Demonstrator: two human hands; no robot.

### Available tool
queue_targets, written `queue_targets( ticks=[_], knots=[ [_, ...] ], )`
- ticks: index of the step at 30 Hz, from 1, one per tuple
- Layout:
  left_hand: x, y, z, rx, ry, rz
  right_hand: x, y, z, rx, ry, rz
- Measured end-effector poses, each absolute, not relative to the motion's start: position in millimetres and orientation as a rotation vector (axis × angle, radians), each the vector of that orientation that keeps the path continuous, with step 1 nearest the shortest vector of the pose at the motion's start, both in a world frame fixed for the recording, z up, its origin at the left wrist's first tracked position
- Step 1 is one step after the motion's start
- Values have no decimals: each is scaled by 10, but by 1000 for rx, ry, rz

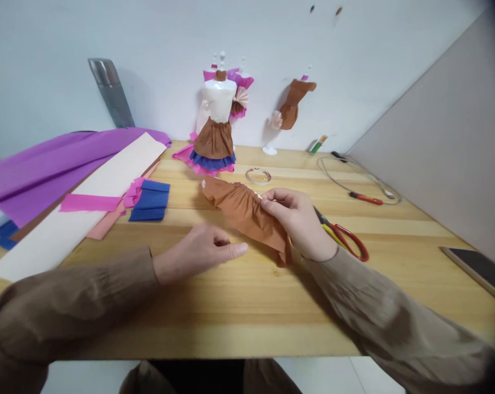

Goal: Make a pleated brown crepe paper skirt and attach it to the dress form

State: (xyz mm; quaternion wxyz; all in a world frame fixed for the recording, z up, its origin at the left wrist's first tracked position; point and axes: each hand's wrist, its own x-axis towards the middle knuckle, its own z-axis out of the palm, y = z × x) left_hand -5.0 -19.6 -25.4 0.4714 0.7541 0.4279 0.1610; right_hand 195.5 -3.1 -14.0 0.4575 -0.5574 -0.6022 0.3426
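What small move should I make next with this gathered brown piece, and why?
Perhaps bring your left hand up to steady the free left end of the gathered brown crepe paper: only your right hand pinches it, at the upper edge, and the left looks empty.

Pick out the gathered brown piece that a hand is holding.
The brown piece pinched by the right hand; the brown skirt and brown dress are on mannequins.

Bright, diffuse light with soft shadows on the wall (pixel 161 44), dark upper-right corner.
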Motion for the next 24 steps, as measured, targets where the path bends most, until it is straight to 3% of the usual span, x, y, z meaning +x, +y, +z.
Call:
queue_targets(
  ticks=[3, 9, 24],
  knots=[
    [21, -171, -366, 1462, 958, 528, 1899, -70, -147, -1341, -1404, 948],
    [29, -147, -363, 1289, 901, 749, 1822, -107, -201, -1352, -1495, 913],
    [79, -255, -384, 1113, 966, 549, 1822, -96, -276, -1356, -1591, 774]
  ],
)
